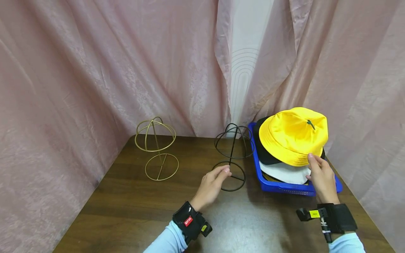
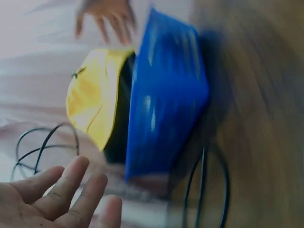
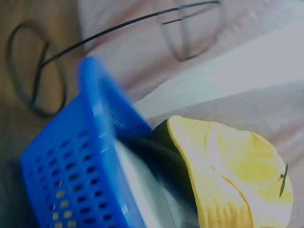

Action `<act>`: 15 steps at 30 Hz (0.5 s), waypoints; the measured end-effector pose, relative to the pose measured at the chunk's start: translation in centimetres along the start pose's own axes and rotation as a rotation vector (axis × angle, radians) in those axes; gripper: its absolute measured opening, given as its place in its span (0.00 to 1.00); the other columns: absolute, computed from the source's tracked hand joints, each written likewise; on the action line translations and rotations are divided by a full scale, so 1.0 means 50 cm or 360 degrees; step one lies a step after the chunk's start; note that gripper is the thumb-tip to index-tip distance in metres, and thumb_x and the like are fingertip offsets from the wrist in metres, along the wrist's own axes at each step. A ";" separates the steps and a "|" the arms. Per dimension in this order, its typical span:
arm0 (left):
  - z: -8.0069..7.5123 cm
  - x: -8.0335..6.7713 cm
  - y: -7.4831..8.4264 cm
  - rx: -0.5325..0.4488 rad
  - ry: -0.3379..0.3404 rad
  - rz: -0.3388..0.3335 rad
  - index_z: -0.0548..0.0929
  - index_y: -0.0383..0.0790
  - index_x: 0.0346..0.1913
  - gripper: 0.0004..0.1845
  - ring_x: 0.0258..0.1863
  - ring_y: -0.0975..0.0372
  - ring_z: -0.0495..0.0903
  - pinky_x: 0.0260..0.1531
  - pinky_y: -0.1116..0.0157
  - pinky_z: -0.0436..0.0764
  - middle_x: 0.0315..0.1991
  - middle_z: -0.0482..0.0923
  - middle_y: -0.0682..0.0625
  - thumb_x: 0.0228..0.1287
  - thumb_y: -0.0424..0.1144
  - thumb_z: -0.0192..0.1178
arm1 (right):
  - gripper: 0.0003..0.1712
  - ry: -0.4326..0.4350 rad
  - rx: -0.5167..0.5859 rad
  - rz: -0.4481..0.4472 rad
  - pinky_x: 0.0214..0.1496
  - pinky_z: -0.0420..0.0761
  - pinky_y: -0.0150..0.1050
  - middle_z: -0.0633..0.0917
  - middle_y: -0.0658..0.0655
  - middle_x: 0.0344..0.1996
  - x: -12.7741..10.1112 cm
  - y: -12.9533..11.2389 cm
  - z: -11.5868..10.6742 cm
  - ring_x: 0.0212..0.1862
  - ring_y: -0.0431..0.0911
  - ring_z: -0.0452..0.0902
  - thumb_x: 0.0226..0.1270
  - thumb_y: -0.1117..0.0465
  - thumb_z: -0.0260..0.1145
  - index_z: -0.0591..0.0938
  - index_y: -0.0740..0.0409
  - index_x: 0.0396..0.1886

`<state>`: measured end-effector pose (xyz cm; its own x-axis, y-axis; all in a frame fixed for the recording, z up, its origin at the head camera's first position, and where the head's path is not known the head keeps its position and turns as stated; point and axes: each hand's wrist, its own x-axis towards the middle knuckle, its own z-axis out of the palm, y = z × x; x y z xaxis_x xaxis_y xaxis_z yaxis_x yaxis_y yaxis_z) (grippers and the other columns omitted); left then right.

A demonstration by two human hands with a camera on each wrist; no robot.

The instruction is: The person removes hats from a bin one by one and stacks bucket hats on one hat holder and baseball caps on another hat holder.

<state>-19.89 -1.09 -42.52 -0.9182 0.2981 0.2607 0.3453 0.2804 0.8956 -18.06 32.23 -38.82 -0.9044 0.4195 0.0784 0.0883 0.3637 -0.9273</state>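
A yellow bucket hat (image 1: 292,135) with a small green sprout on top lies uppermost on a pile of hats in a blue basket (image 1: 281,188). My right hand (image 1: 322,177) is at the hat's near brim; in the left wrist view that hand (image 2: 108,19) has its fingers spread, apart from the hat. Beside the basket stands a black wire hat stand (image 1: 232,144). My left hand (image 1: 210,184) is in front of the stand's lower part, and in the left wrist view its fingers (image 2: 90,194) are loosely extended with nothing held.
A gold wire hat stand (image 1: 159,151) stands at the left of the brown wooden table (image 1: 126,211). Under the yellow hat are a black hat (image 1: 269,151) and a white one (image 1: 284,173). Pink curtains (image 1: 158,63) hang behind the table.
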 end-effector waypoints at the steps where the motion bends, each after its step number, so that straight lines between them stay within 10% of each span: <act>1: 0.010 0.004 0.002 -0.0073 -0.0026 -0.0027 0.78 0.41 0.65 0.25 0.55 0.56 0.80 0.52 0.52 0.78 0.52 0.85 0.50 0.79 0.54 0.47 | 0.47 -0.0028 0.0121 0.0067 0.42 0.76 0.27 0.53 0.70 0.78 0.008 0.000 -0.001 0.73 0.68 0.57 0.79 0.36 0.45 0.48 0.65 0.80; 9: 0.079 0.026 0.009 -0.0551 -0.0166 -0.0236 0.78 0.39 0.65 0.26 0.50 0.56 0.83 0.45 0.55 0.81 0.50 0.85 0.47 0.80 0.54 0.46 | 0.54 -0.0159 0.0710 0.0437 0.73 0.60 0.52 0.33 0.64 0.79 0.038 0.001 -0.009 0.78 0.63 0.42 0.75 0.32 0.45 0.30 0.55 0.80; 15: 0.108 0.034 0.014 -0.0750 -0.0177 -0.0369 0.78 0.38 0.64 0.26 0.47 0.56 0.84 0.40 0.59 0.80 0.48 0.86 0.47 0.79 0.54 0.46 | 0.52 -0.0296 0.0913 0.0553 0.63 0.72 0.40 0.32 0.60 0.80 0.058 0.009 -0.021 0.76 0.57 0.46 0.75 0.34 0.48 0.29 0.44 0.80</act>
<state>-20.16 4.55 -43.41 -0.9252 0.3790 0.0197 -0.0124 -0.0821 0.9965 -20.21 34.47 -38.61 -0.9247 0.2637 -0.2747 0.1976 -0.2845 -0.9381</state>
